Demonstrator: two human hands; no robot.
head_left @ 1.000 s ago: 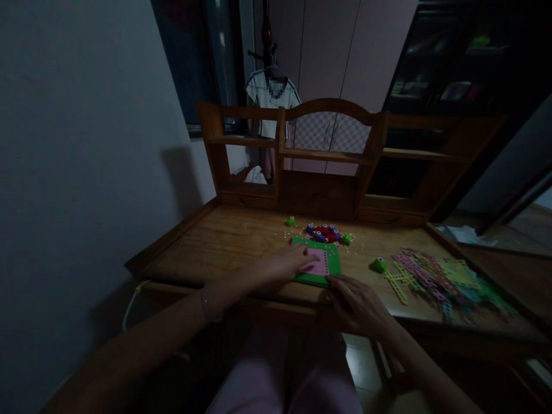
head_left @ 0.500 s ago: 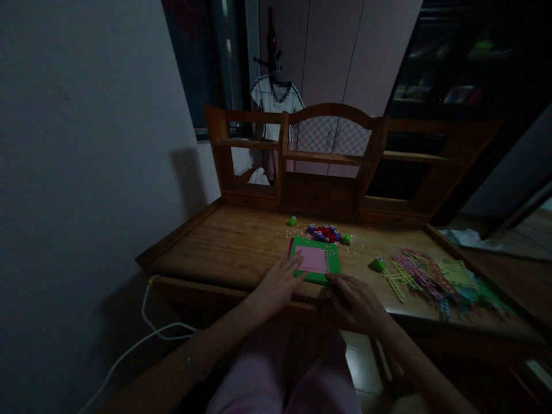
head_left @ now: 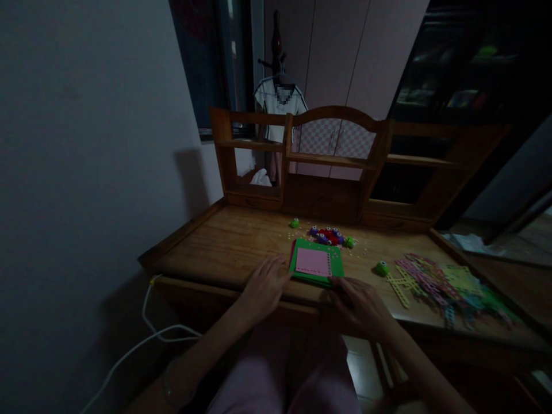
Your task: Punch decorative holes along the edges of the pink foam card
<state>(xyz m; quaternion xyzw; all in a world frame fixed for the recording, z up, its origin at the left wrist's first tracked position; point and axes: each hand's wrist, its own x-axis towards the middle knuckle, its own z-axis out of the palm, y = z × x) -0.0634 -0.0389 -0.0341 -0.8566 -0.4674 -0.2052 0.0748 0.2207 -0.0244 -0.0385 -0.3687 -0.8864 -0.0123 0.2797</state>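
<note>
Lying flat on the wooden desk point(head_left: 241, 241): a green sheet point(head_left: 337, 265), apparently atop others, bearing a pink card point(head_left: 311, 261) punched along its right and near sides. Beside the green sheet's near-left corner, the left hand point(head_left: 264, 290), open and loosely spread, with nothing visible in its grasp; too dim to tell touching from just beside. At the green sheet's near-right corner, the right hand point(head_left: 357, 299), slightly curled; cannot tell resting from pinching. Beyond the green sheet, a cluster of red and purple eyed pieces point(head_left: 330, 236); well to its right, a heap of punched strips point(head_left: 431, 282). For good steadying, probably best to rest the right fingertips lightly on the green sheet's corner, square its layers with a flat left hand, and press well clear of the holes, likely the weakest part. Better also to sweep loose dots off the green sheet than to trap any between layers.
</note>
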